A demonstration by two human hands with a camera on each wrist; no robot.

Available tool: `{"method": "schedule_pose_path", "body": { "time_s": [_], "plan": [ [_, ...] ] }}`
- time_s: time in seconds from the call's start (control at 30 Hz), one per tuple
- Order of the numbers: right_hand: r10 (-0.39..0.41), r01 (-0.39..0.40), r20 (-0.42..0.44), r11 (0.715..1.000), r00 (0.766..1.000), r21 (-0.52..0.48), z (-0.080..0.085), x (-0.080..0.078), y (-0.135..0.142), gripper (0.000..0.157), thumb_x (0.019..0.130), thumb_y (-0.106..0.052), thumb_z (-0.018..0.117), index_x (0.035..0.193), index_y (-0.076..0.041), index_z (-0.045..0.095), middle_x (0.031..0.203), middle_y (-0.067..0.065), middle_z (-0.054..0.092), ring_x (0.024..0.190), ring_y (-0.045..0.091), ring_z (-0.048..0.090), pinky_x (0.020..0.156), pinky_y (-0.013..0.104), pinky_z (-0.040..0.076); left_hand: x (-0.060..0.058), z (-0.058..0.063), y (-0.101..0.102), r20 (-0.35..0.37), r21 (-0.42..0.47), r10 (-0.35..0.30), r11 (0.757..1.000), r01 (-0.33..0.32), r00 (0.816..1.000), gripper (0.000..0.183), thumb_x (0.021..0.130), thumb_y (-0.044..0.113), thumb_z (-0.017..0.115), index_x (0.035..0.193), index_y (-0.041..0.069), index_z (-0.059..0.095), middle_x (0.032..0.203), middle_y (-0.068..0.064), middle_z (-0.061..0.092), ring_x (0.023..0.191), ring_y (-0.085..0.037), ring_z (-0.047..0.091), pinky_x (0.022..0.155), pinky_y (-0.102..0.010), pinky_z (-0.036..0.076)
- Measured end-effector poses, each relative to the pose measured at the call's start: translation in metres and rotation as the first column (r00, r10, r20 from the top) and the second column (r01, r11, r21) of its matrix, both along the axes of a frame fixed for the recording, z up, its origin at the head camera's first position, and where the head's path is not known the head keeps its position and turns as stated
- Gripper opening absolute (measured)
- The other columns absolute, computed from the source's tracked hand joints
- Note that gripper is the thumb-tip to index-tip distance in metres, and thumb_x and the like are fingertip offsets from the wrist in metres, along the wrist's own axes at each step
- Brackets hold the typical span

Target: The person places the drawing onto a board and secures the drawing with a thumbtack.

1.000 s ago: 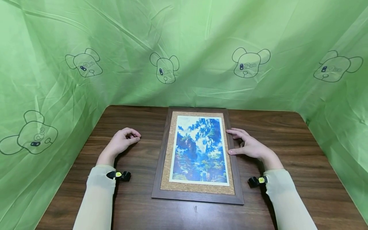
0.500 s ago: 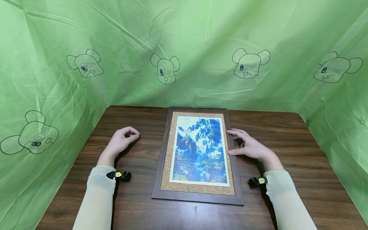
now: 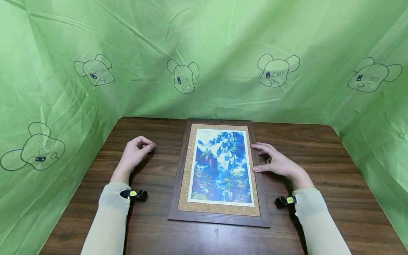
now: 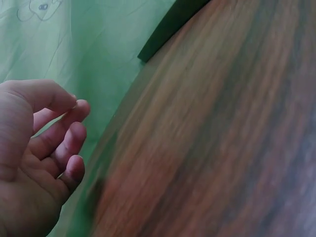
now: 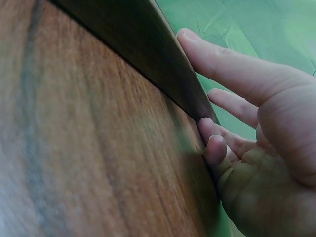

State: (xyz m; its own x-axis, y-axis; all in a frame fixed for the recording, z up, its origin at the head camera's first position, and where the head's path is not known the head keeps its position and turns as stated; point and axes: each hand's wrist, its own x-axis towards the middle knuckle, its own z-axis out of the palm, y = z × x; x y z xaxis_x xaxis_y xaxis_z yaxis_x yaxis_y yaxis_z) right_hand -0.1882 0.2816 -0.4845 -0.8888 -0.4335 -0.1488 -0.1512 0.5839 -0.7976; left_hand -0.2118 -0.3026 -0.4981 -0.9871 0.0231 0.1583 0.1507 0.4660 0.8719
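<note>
A framed cork board (image 3: 220,209) with a dark wood frame lies flat, and a blue mountain landscape print (image 3: 223,166) is on it. My right hand (image 3: 276,162) rests at the frame's right side, thumb and a fingertip on the edge. In the right wrist view the lower fingers of the right hand (image 5: 266,133) touch the side of the frame (image 5: 143,44). Left of the board, my left hand (image 3: 135,152) brings thumb and forefinger together above the table. The left wrist view shows those tips meeting on the left hand (image 4: 44,148); whether something tiny sits between them, I cannot tell.
The brown wooden table (image 3: 153,226) extends on both sides of the board. Green cloth (image 3: 223,53) with mouse-head drawings hangs at the back and sides. Each wrist wears a small black camera, the left camera (image 3: 140,195) and the right camera (image 3: 282,202).
My left hand has risen slightly, its fingertips moving up the head view and the thumb tilting upward. The right hand and the framed board have stayed in place.
</note>
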Motion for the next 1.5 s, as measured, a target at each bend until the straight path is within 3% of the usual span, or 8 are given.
{"method": "schedule_pose_path", "body": {
  "time_s": [0.13,0.53,0.7,0.87,1.0,1.13,1.33,1.5],
  "plan": [
    [-0.003,0.003,-0.001,1.000,1.000,0.003,-0.002,-0.001,0.000,0.094,0.090,-0.035,0.093,0.169,-0.019,0.043,0.174,0.015,0.026,0.144,0.039,0.044,0.094,0.042,0.046,0.000,0.002,0.006,-0.034,0.022,0.025,0.999,-0.024,0.999,0.013,0.100,0.010,0.079,0.106,-0.001,0.076,0.091,0.004,0.077,0.071,-0.006,0.059,0.059,-0.020,0.050],
    [-0.013,0.013,0.011,1.000,1.000,0.009,-0.002,-0.001,0.001,0.096,0.089,-0.037,0.095,0.169,-0.022,0.043,0.175,0.013,0.025,0.146,0.038,0.043,0.099,0.046,0.045,-0.004,0.011,0.048,-0.104,0.005,-0.041,0.999,0.042,0.994,0.006,0.097,0.007,0.084,0.102,0.005,0.082,0.085,-0.004,0.076,0.065,-0.010,0.058,0.052,-0.024,0.049],
    [-0.005,0.005,0.004,1.000,1.000,0.005,-0.002,0.000,0.002,0.095,0.090,-0.036,0.094,0.169,-0.020,0.043,0.174,0.016,0.025,0.146,0.040,0.043,0.099,0.046,0.045,-0.017,0.014,0.080,-0.108,-0.087,-0.111,0.991,0.102,0.988,0.004,0.097,0.012,0.085,0.101,0.013,0.084,0.084,-0.002,0.075,0.066,-0.015,0.057,0.056,-0.026,0.047],
    [-0.005,0.005,0.009,1.000,1.000,0.000,-0.002,0.001,0.002,0.095,0.090,-0.037,0.094,0.169,-0.022,0.043,0.174,0.015,0.025,0.146,0.039,0.043,0.100,0.048,0.045,-0.039,0.025,0.114,-0.123,-0.189,-0.181,0.970,0.156,0.976,0.005,0.099,0.016,0.084,0.103,0.013,0.085,0.090,0.002,0.077,0.073,-0.020,0.059,0.066,-0.033,0.048],
    [-0.003,0.003,0.009,1.000,1.000,-0.004,-0.001,-0.001,0.002,0.095,0.090,-0.037,0.094,0.169,-0.022,0.043,0.174,0.015,0.024,0.146,0.039,0.043,0.100,0.047,0.045,-0.057,0.035,0.139,-0.121,-0.203,-0.227,0.959,0.200,0.966,0.008,0.101,0.017,0.082,0.104,0.011,0.085,0.078,0.000,0.071,0.066,-0.023,0.056,0.063,-0.038,0.048],
    [-0.001,0.001,0.016,1.000,1.000,-0.017,0.002,0.000,-0.001,0.094,0.091,-0.035,0.093,0.168,-0.018,0.043,0.174,0.016,0.024,0.146,0.040,0.043,0.099,0.047,0.045,-0.071,0.039,0.159,-0.070,-0.214,-0.270,0.944,0.250,0.960,0.012,0.103,0.021,0.080,0.107,0.011,0.085,0.066,-0.004,0.062,0.056,-0.023,0.050,0.057,-0.038,0.045],
    [-0.001,0.002,0.024,1.000,1.000,-0.025,0.003,0.000,0.000,0.094,0.091,-0.033,0.093,0.168,-0.018,0.043,0.174,0.017,0.024,0.146,0.040,0.043,0.099,0.048,0.045,-0.086,0.039,0.192,-0.010,-0.287,-0.341,0.902,0.324,0.940,0.011,0.104,0.022,0.078,0.106,0.013,0.085,0.089,0.002,0.077,0.056,-0.019,0.048,0.060,-0.037,0.046],
    [-0.001,0.001,0.025,1.000,1.000,-0.026,0.001,0.000,0.001,0.094,0.089,-0.035,0.094,0.168,-0.021,0.044,0.174,0.016,0.025,0.145,0.039,0.044,0.097,0.046,0.045,-0.092,0.035,0.214,0.001,-0.298,-0.369,0.887,0.353,0.929,0.009,0.103,0.019,0.079,0.104,0.013,0.085,0.101,0.002,0.079,0.058,-0.018,0.045,0.066,-0.038,0.048]
  ]
}}
